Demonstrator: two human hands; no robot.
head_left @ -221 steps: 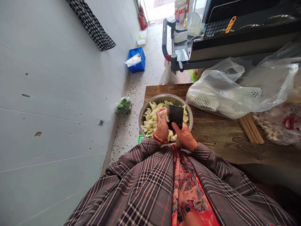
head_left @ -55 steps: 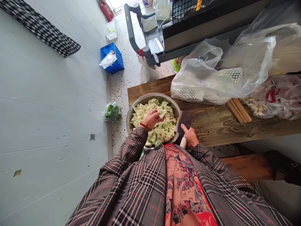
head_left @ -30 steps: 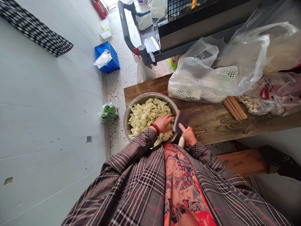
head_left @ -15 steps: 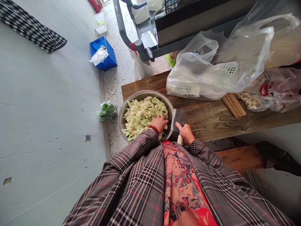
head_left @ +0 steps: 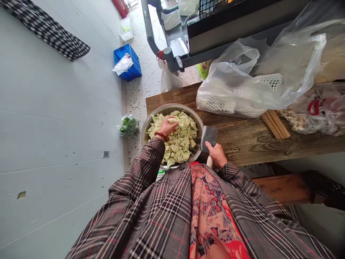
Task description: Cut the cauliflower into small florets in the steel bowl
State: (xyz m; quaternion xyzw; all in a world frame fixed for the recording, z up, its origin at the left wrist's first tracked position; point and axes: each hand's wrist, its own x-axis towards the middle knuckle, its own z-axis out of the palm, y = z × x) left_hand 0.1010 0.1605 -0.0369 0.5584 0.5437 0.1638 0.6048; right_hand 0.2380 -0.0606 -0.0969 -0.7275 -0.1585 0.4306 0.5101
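Note:
Cut cauliflower florets (head_left: 179,145) fill much of a round metal basin (head_left: 198,124) at the end of the wooden table. My left hand (head_left: 167,127), with a red bangle at the wrist, is over the heap, its fingers closed around a pale cauliflower piece (head_left: 174,121). Just right of the basin, my right hand (head_left: 217,154) grips a cleaver (head_left: 209,136) by its light handle. The broad blade points away from me, close to the basin's rim.
On the wooden table (head_left: 242,144) lie a clear plastic bag (head_left: 231,91) with net-wrapped contents, wooden sticks (head_left: 275,124) and red-handled scissors (head_left: 313,107). A blue crate (head_left: 134,63) and bagged greens (head_left: 128,125) are on the floor by the wall.
My left hand has moved left and away from me, from the basin's right side onto the heap, and now holds a cauliflower piece. My right hand still holds the cleaver.

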